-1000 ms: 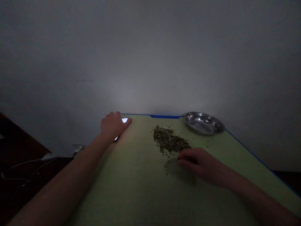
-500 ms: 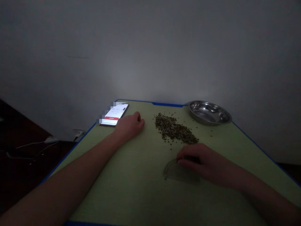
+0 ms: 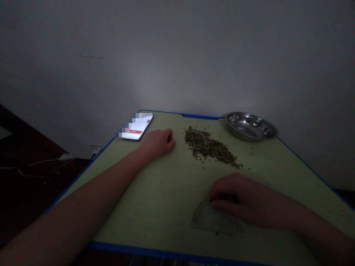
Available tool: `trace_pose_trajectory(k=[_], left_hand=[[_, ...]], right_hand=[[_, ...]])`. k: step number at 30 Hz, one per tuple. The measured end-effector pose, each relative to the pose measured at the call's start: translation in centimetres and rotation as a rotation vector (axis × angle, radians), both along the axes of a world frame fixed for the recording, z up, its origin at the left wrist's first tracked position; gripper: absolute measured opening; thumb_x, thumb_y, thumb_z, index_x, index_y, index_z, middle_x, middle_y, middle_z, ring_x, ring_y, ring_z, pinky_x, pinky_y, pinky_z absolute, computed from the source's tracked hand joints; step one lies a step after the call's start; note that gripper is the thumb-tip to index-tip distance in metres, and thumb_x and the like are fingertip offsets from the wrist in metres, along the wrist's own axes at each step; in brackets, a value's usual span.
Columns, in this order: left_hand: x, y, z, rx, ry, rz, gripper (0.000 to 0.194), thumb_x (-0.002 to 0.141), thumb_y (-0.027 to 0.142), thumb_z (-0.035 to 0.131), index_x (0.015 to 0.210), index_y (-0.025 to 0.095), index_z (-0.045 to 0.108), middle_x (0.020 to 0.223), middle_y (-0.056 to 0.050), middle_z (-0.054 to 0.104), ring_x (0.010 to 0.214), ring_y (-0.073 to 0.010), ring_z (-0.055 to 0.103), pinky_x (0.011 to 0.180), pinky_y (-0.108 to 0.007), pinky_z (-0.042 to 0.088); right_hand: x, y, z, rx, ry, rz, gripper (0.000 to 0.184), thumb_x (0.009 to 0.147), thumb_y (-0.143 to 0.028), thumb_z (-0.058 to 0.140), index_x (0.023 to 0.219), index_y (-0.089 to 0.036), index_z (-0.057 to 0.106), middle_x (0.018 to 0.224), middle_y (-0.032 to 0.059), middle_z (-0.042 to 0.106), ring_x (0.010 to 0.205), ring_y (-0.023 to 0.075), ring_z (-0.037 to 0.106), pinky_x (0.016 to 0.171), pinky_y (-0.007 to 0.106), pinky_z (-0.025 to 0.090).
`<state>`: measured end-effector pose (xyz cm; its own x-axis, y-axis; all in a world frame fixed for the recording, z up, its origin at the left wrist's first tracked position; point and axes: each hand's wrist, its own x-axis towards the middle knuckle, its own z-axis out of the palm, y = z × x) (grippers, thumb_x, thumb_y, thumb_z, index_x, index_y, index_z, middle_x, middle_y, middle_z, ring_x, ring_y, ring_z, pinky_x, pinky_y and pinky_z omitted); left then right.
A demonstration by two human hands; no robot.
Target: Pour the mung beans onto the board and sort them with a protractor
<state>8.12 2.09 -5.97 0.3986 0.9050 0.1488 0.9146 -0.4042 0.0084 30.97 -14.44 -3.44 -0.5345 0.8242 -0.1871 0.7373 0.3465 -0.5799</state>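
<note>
A clear semicircular protractor (image 3: 203, 220) lies on the pale green table, its curved side away from me. My right hand (image 3: 235, 199) is closed, pinching the protractor's curved edge between thumb and fingers. A small dark grain (image 3: 217, 233) sits by its straight edge. Beyond the right hand spreads a heap of small dark, bean-like grains (image 3: 206, 144), with some scattered loose around it. To the left of the heap my left hand (image 3: 159, 142) rests on the table in a loose fist, with nothing visible in it.
A lit smartphone (image 3: 138, 127) lies beyond the left wrist, near the table's left edge. At the back right stands a shiny metal bowl (image 3: 249, 127). A blue rim (image 3: 155, 252) edges the table, and a grey wall (image 3: 177, 55) rises behind. White cables (image 3: 41, 161) hang at left.
My right hand has drawn the protractor toward me, farther from the heap. The left hand has shifted slightly right, nearer the heap. The view has moved a little, showing the table's front edge.
</note>
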Motion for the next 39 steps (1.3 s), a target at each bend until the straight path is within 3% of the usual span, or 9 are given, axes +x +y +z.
trace_pose_trajectory(k=[5,9,19,22,26,27,32,39], left_hand=[[-0.3,0.4,-0.1,-0.015,-0.041,-0.031,0.032,0.084,0.042,0.040,0.091,0.021,0.063,0.078,-0.006,0.067,0.070,-0.0204,0.058,0.064,-0.032,0.038],[-0.4,0.5,-0.1,-0.025,-0.039,-0.039,0.033,0.085,0.042,0.041,0.092,0.021,0.064,0.081,-0.007,0.067,0.072,-0.0213,0.059,0.065,-0.033,0.039],[-0.2,0.4,0.4,-0.055,-0.016,-0.018,0.031,0.084,0.043,0.042,0.092,0.021,0.063,0.079,-0.006,0.067,0.070,-0.0206,0.058,0.063,-0.032,0.038],[-0.4,0.4,0.5,-0.066,-0.021,-0.029,0.031,0.083,0.042,0.041,0.091,0.022,0.063,0.078,-0.006,0.067,0.070,-0.0212,0.059,0.063,-0.032,0.038],[-0.6,0.5,0.5,-0.072,-0.029,-0.049,0.031,0.084,0.043,0.040,0.089,0.022,0.062,0.078,-0.006,0.067,0.069,-0.0209,0.059,0.062,-0.032,0.038],[-0.7,0.5,0.5,-0.075,-0.026,-0.048,0.031,0.083,0.043,0.039,0.088,0.022,0.061,0.078,-0.006,0.067,0.068,-0.0209,0.059,0.061,-0.032,0.037],[-0.9,0.8,0.5,-0.085,-0.014,-0.052,0.030,0.084,0.045,0.038,0.086,0.023,0.059,0.077,-0.005,0.068,0.068,-0.0208,0.060,0.058,-0.031,0.035],[-1.0,0.9,0.5,-0.100,-0.021,-0.058,0.028,0.083,0.045,0.039,0.083,0.023,0.056,0.078,-0.005,0.068,0.069,-0.0210,0.060,0.058,-0.031,0.035]], right_hand=[[-0.2,-0.6,0.5,-0.042,-0.046,0.051,0.017,0.089,-0.032,0.059,0.084,-0.021,0.071,0.073,0.0003,0.068,0.063,0.0125,0.058,0.056,0.023,0.037],[-0.3,-1.1,0.7,-0.059,-0.058,0.065,0.017,0.089,-0.034,0.060,0.087,-0.023,0.072,0.076,0.0013,0.069,0.069,0.0144,0.060,0.059,0.024,0.038],[0.2,-1.1,0.8,-0.139,0.075,0.034,0.016,0.087,-0.036,0.062,0.087,-0.024,0.073,0.075,0.0000,0.067,0.069,0.0144,0.059,0.056,0.023,0.041],[2.4,0.5,1.1,-0.044,0.184,-0.129,0.021,0.090,-0.037,0.056,0.082,-0.022,0.069,0.067,-0.0015,0.062,0.061,0.0129,0.054,0.054,0.024,0.040],[7.5,3.2,1.3,0.279,0.229,-0.466,0.027,0.087,-0.045,0.053,0.078,-0.022,0.064,0.067,-0.0006,0.058,0.061,0.0149,0.050,0.055,0.028,0.038],[8.8,3.6,1.4,0.301,0.210,-0.515,0.028,0.087,-0.046,0.052,0.079,-0.022,0.064,0.067,-0.0003,0.058,0.061,0.0153,0.050,0.055,0.029,0.038],[12.8,4.4,1.2,0.213,0.083,-0.542,0.032,0.083,-0.049,0.053,0.068,-0.022,0.058,0.061,-0.0017,0.050,0.057,0.0143,0.046,0.055,0.029,0.036],[14.3,4.5,0.3,0.098,0.052,-0.507,0.030,0.082,-0.044,0.056,0.063,-0.020,0.056,0.057,-0.0027,0.053,0.052,0.0117,0.045,0.052,0.027,0.037]])
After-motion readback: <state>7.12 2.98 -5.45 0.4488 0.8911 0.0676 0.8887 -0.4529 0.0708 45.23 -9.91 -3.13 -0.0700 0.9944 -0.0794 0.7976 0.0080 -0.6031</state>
